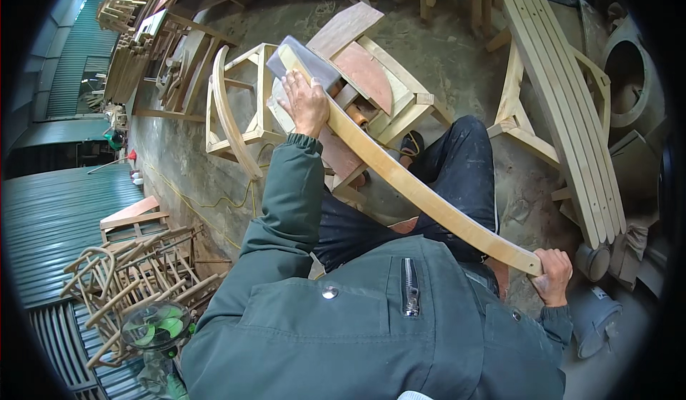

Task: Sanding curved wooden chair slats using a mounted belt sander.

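A long curved wooden slat (421, 193) lies slantwise in front of my body, from the upper middle down to the right. My left hand (306, 105) is over its far part, fingers across the wood and pressing on it. My right hand (553, 277) is closed round the near right end, beside a small hole. Under the slat's far end is a grey flat-faced piece (314, 67); its kind I cannot make out. It rests by a low wooden stand (404, 125) between my legs, topped with loose boards, one of them a reddish half-round board (364, 75).
Left of the stand is a wooden frame with curved parts (236, 114). A long slatted piece (564, 107) leans at the right on a wooden support. A yellow cord (207, 203) runs over the floor. Lower left are piled wooden frames (143, 278) and a green fan (153, 326).
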Action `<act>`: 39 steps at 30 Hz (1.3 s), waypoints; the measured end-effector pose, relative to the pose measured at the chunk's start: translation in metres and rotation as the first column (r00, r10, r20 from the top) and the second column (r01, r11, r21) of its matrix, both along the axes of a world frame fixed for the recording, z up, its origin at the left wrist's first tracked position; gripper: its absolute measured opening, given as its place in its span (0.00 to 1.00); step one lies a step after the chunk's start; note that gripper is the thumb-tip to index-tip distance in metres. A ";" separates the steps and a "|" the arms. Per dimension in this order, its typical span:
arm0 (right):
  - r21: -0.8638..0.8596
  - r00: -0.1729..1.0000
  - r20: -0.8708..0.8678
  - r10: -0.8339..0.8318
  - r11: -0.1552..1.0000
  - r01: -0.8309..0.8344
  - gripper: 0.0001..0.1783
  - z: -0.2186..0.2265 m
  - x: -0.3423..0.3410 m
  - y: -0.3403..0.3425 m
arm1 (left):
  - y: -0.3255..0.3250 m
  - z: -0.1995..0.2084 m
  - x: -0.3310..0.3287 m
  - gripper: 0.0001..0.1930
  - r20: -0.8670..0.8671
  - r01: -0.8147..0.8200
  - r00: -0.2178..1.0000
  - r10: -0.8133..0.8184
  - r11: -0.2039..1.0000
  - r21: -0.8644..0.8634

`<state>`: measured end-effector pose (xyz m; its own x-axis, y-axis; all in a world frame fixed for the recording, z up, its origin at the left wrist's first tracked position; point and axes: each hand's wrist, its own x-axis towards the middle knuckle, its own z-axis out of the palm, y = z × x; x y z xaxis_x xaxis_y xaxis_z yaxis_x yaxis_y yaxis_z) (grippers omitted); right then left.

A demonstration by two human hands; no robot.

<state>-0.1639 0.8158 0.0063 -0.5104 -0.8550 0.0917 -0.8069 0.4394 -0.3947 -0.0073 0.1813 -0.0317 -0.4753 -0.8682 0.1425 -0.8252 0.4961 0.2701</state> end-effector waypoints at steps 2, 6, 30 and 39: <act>0.042 1.000 0.008 0.023 0.999 -0.023 0.15 0.002 -0.006 -0.008 | -0.001 0.006 -0.005 0.36 0.102 -0.037 0.994 0.039 0.999 -0.018; 0.043 0.996 0.062 0.065 0.997 -0.068 0.15 -0.003 -0.012 -0.028 | -0.017 0.014 -0.009 0.37 0.171 -0.116 0.979 0.114 0.993 -0.002; 0.296 0.978 0.200 0.061 0.948 -0.120 0.17 -0.023 -0.054 0.009 | 0.023 0.018 -0.026 0.37 0.069 -0.128 0.990 0.126 0.992 0.024; 0.164 0.959 0.235 0.158 0.966 -0.200 0.18 -0.021 -0.066 -0.064 | -0.059 0.011 -0.021 0.37 0.058 -0.142 0.988 0.140 0.989 0.039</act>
<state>-0.2298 0.7520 -0.0146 -0.3370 -0.9256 -0.1726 -0.7821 0.3772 -0.4959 -0.0285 0.1222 -0.0206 -0.3536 -0.9319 0.0806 -0.9003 0.3624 0.2412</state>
